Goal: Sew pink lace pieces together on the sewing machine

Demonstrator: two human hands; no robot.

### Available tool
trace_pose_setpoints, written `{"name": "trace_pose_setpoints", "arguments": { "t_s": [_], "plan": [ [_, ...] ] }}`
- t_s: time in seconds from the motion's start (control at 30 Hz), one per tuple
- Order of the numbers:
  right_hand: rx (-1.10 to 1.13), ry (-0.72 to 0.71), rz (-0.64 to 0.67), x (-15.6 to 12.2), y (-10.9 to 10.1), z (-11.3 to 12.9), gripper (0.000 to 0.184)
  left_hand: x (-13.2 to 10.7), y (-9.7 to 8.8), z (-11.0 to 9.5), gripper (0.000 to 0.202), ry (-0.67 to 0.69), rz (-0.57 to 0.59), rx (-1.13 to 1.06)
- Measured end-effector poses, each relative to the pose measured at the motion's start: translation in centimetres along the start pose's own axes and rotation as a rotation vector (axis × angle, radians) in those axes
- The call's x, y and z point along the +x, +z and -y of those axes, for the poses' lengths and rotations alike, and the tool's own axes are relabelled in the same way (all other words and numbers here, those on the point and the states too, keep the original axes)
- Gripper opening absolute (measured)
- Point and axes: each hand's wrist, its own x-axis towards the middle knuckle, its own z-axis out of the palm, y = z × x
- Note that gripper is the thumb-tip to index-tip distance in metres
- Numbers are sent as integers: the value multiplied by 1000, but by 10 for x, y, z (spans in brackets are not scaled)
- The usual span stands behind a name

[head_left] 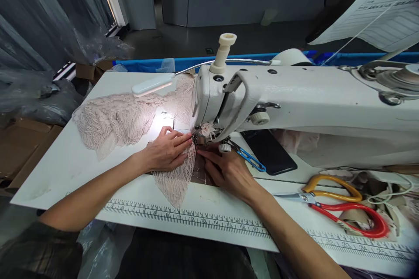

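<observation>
A strip of pale pink lace fabric (176, 178) runs under the needle area of a white sewing machine (209, 91). My left hand (168, 150) lies flat on the lace, its fingers stretched toward the presser foot (200, 140). On the other side of the foot, my right hand (229, 170) rests low on the machine bed, index fingertip at the lace's edge, thumb apart from it. The machine head partly covers its other fingers. More of the lace, a bunched piece (114, 117), spreads behind my left hand under a lit lamp (153, 85).
Right of my hand lie blue thread snips (250, 159), a black phone (270, 150) and scissors with orange and red handles (327, 196). Fabric scraps (386, 213) sit beside them. A printed ruler (183, 217) follows the table's front edge. Cardboard boxes (29, 144) stand at left.
</observation>
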Motion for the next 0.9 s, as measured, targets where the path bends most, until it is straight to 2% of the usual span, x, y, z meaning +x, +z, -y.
{"name": "trace_pose_setpoints", "arguments": {
  "t_s": [0.13, 0.5, 0.73, 0.9],
  "plan": [
    [-58, -51, -8, 0, 1, -2, 34, 1, -1, -1, 35, 13, -6, 33],
    [-44, -109, 18, 2, -1, 8, 31, 3, -1, -2, 34, 26, -18, 58],
    [-95, -139, -28, 1, 0, 8, 28, 2, -3, -2, 36, -1, 31, 30],
    [-113, -127, -9, 1, -2, 11, 27, -1, -6, 3, 40, 10, 120, 7]
  ]
}}
